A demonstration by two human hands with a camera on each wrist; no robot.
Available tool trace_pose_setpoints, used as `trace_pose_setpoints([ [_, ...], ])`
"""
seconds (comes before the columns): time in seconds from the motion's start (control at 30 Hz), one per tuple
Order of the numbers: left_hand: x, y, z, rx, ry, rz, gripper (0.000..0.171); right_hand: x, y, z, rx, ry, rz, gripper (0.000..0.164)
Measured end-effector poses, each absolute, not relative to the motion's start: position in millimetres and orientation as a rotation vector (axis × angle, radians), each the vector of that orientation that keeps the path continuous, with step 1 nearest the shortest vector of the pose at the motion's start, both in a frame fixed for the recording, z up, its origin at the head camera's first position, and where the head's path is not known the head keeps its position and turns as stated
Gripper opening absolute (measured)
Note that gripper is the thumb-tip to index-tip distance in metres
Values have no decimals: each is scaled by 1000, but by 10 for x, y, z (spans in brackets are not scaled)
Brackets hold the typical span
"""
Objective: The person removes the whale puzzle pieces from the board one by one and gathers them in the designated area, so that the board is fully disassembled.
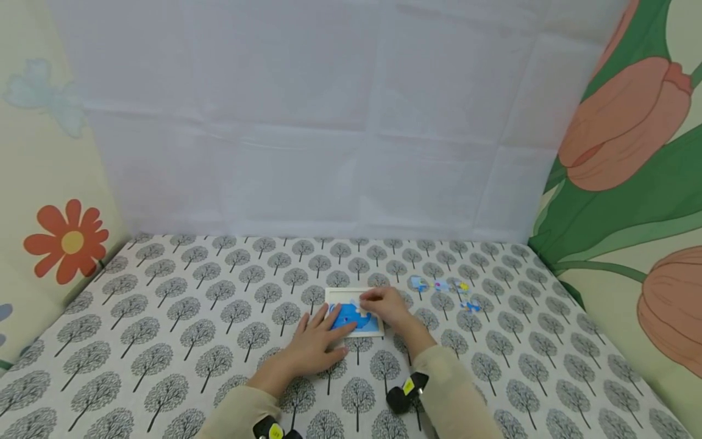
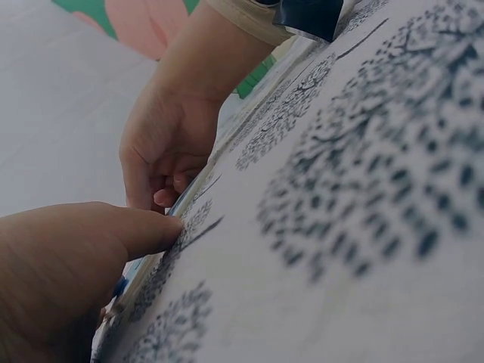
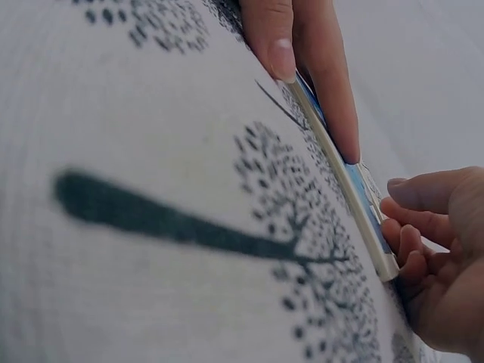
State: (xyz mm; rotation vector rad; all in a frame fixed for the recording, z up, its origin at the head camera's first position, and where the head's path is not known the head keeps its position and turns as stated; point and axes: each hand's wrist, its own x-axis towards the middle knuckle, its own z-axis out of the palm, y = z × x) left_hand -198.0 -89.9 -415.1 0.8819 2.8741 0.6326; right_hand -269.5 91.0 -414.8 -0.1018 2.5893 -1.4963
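Note:
A small white-rimmed puzzle tray (image 1: 373, 334) lies on the patterned cloth, with blue puzzle pieces (image 1: 345, 314) filling its lower part. My left hand (image 1: 314, 349) rests with straight, spread fingers over the tray's left side; its thumb (image 2: 155, 233) lies at the near rim. Over the tray's right half, my right hand (image 1: 388, 306) pinches a pale puzzle piece (image 1: 361, 311) between thumb and forefinger. From the right wrist view, these fingertips (image 3: 404, 195) are close over the tray, the other fingers curled by its corner. The pinching fingers partly hide the piece.
Several loose puzzle pieces (image 1: 441, 285) in blue, pink and yellow lie on the tree-print cloth (image 1: 236, 311) right of the tray. A white sheet (image 1: 285, 177) hangs behind the table. Painted flower walls (image 1: 620, 128) stand at both sides.

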Motion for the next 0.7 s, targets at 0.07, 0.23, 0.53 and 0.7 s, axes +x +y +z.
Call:
trace_pose_setpoints([
  [0.07,-1981,-898,-4149,880,2875,630,47,-2695,909,-4151,-123,2616,-1472,17],
  [0.23,-1980,-896,-4144,877,2875,620,47,-2694,908,-4165,-169,2634,-1444,17],
  [0.53,-1974,-903,-4144,896,2869,624,47,-2658,881,-4156,-222,2700,-1348,14],
  [0.7,-1978,-906,-4151,894,2873,632,47,-2651,879,-4152,-252,2714,-1342,13],
])
